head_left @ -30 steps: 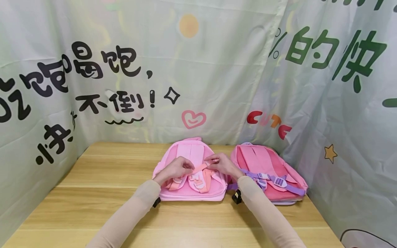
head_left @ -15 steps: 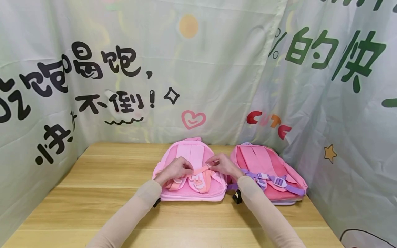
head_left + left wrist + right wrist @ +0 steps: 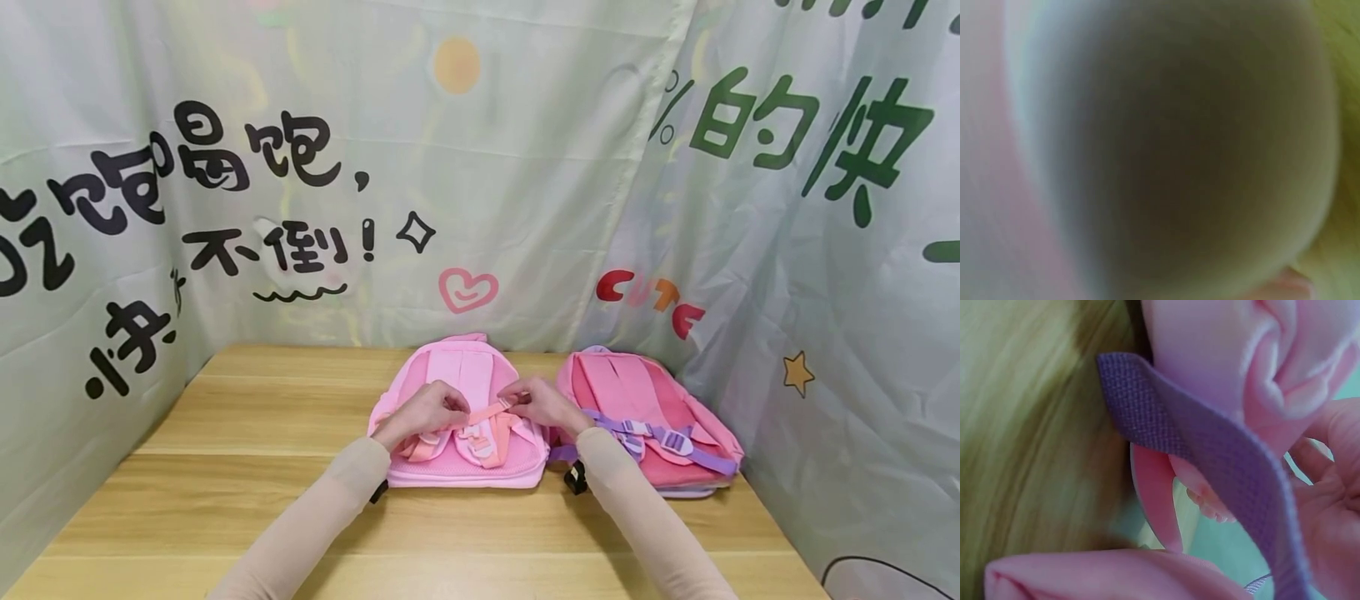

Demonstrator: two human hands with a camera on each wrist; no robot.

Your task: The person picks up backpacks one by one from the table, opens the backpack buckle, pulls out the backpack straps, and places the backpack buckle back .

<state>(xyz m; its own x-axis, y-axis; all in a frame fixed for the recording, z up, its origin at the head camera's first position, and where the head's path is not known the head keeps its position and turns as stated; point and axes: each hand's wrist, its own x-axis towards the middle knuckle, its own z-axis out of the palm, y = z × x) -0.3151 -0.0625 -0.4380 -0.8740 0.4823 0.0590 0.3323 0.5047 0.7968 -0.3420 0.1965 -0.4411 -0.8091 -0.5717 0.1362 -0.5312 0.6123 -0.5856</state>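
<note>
A light pink backpack [image 3: 450, 367] lies on the table with its shoulder straps up. Across its middle runs a coral strap [image 3: 487, 412], stretched between both hands. My left hand [image 3: 430, 409] pinches the strap's left part with curled fingers. At the strap's right end, by a small pale buckle [image 3: 505, 402], my right hand [image 3: 542, 402] pinches with thumb and fingers. In the right wrist view my right hand [image 3: 1341, 487] shows at the right edge, behind a purple strap [image 3: 1210, 444]. A blurred pale surface fills most of the left wrist view, hiding the left fingers.
Right of the light pink backpack, close beside it, lies a darker pink backpack [image 3: 630, 383] with purple straps [image 3: 705, 456] and buckles. Both are on a wooden table [image 3: 262, 417]. Printed curtains [image 3: 525, 208] stand behind and at both sides.
My right fingers have shifted slightly at the buckle end of the coral strap. Both hands otherwise stay nearly where they were, and the backpacks have not moved.
</note>
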